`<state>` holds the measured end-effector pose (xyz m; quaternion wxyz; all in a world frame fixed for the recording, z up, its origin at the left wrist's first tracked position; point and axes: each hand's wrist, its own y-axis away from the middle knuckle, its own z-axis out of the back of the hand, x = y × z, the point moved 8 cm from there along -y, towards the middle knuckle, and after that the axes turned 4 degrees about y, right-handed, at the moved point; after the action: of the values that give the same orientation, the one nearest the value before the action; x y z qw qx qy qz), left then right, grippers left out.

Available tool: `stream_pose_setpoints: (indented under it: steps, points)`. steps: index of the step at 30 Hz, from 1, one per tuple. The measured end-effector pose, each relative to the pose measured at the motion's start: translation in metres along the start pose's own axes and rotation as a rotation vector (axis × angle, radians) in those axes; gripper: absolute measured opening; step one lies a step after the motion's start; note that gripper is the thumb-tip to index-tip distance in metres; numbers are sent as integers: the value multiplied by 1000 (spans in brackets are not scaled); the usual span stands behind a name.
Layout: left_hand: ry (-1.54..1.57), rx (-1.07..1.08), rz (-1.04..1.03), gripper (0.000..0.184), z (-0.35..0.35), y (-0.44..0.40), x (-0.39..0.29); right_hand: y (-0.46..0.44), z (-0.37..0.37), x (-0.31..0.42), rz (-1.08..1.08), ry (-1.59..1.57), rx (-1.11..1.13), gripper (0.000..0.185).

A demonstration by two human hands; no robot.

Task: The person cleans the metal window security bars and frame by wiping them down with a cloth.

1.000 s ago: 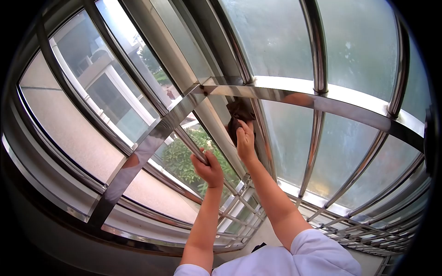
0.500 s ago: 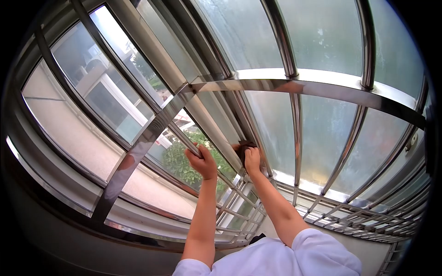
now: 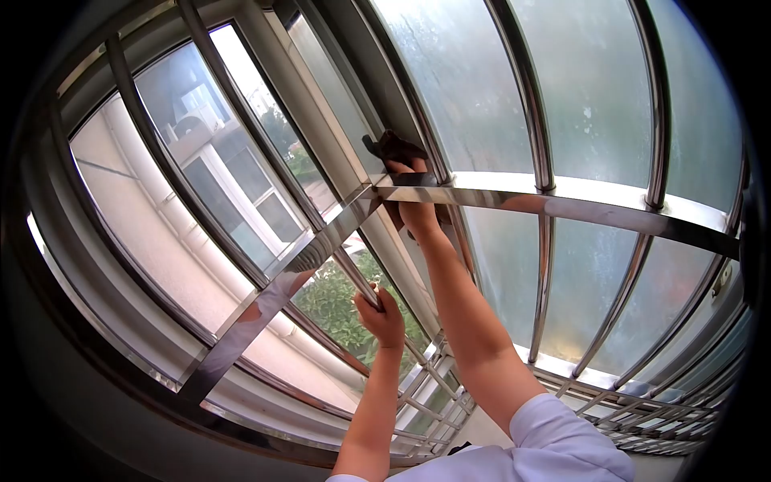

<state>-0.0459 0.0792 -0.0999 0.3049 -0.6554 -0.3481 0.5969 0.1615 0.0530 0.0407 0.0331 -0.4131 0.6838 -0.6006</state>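
Note:
My left hand (image 3: pixel 381 317) is closed around a slanting metal bar (image 3: pixel 351 270) of the window grille. Higher up, my right hand (image 3: pixel 417 214) reaches behind the shiny flat crossbar (image 3: pixel 482 198), which hides part of it. A dark brown cloth (image 3: pixel 399 148) is in its fingers, bunched against the window frame (image 3: pixel 385 88) in the corner between the two panes. One edge of the cloth sticks out to the left, above the crossbar.
Frosted glass (image 3: pixel 594 88) lies behind the bars on the right. Through the left window show a pale wall (image 3: pixel 120 173), a neighbouring window and a green bush (image 3: pixel 325 301). A lower metal rack (image 3: pixel 650 418) runs along the bottom right.
My right hand has moved up with the cloth, from below the crossbar to behind and above it. My left hand still grips the same bar. The view has shifted somewhat.

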Motion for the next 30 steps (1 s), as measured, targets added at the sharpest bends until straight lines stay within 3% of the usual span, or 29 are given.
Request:
stream_pose_setpoints:
  steps: [8,10,11,13,16,21,23,24,29,30]
  points:
    - [6,-7,-5,14,1,0,-8,11,0,-9,20,235,19,21]
    - [6,-8,6,14,0,1,-6,33,-4,-53,-311,68,124,26]
    - [2,-6,15,14,1,1,-4,42,-2,-48,-308,71,130,26]
    - [2,1,0,13,1,0,-4,64,24,-25,-168,20,-120,33]
    - [2,23,-25,13,2,-1,-12,116,37,-58,-385,90,-19,34]
    - [20,38,-27,14,0,-3,-8,180,64,-82,-419,248,-30,34]
    - [13,-11,-174,17,2,-4,-19,198,75,-88,-418,302,-24,37]
    - [16,26,-87,16,2,-3,-12,209,81,-92,-426,316,-14,37]
    - [51,38,-110,15,2,-5,-15,270,112,-105,-792,182,-12,41]
    - [41,49,-107,15,1,-5,-14,277,117,-95,-733,241,66,42]
